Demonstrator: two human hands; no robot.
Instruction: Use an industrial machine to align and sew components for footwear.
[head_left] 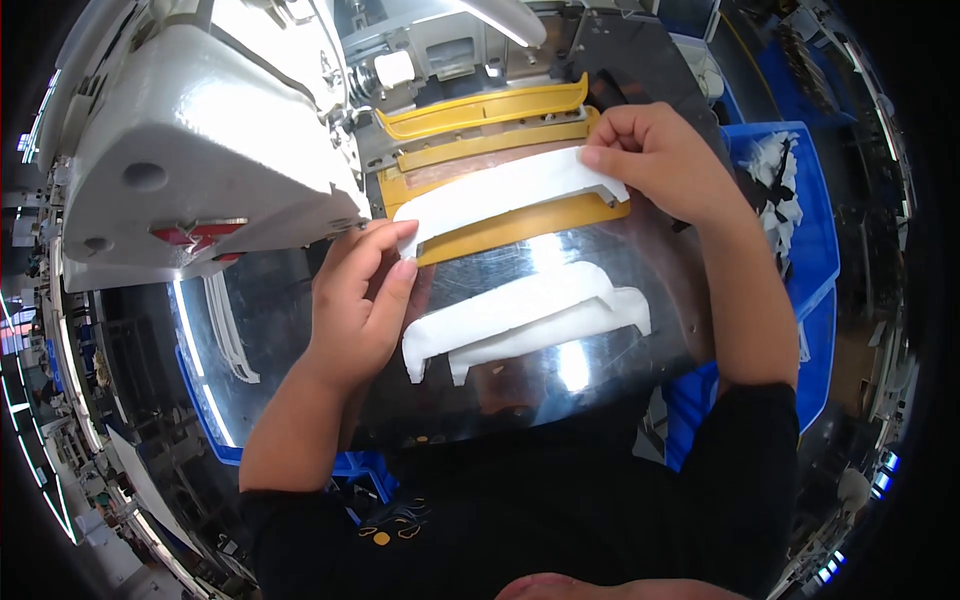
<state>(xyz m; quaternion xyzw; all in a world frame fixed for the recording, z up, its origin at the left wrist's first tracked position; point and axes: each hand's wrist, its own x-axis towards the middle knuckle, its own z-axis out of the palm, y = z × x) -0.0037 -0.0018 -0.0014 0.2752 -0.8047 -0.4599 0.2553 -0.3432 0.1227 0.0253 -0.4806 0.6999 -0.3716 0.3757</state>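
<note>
- White curved strip (500,185): centre of frame, slightly high, long axis rising toward the right; lies across the yellow template (530,224), whose lower edge shows below it. Whether it sits flat all along, cannot tell.
- Left grip (350,300): centre-left; thumb and fingertips nearly together, pinching the strip's left end.
- Right grip (660,165): upper right of centre; thumb on top of the strip's right end, fingers curled, pinched closed.
- Yellow flanged bar (490,108): top centre, above the template.
- Two white pieces (510,305): below centre, overlapping on the shiny dark desk (685,270).
- White sewing machine (200,130): upper left, its head beside the template.
- Slim white strips (228,335): left of frame, bunched.
- Blue bin (824,220): right, holding white scraps (785,205).
</note>
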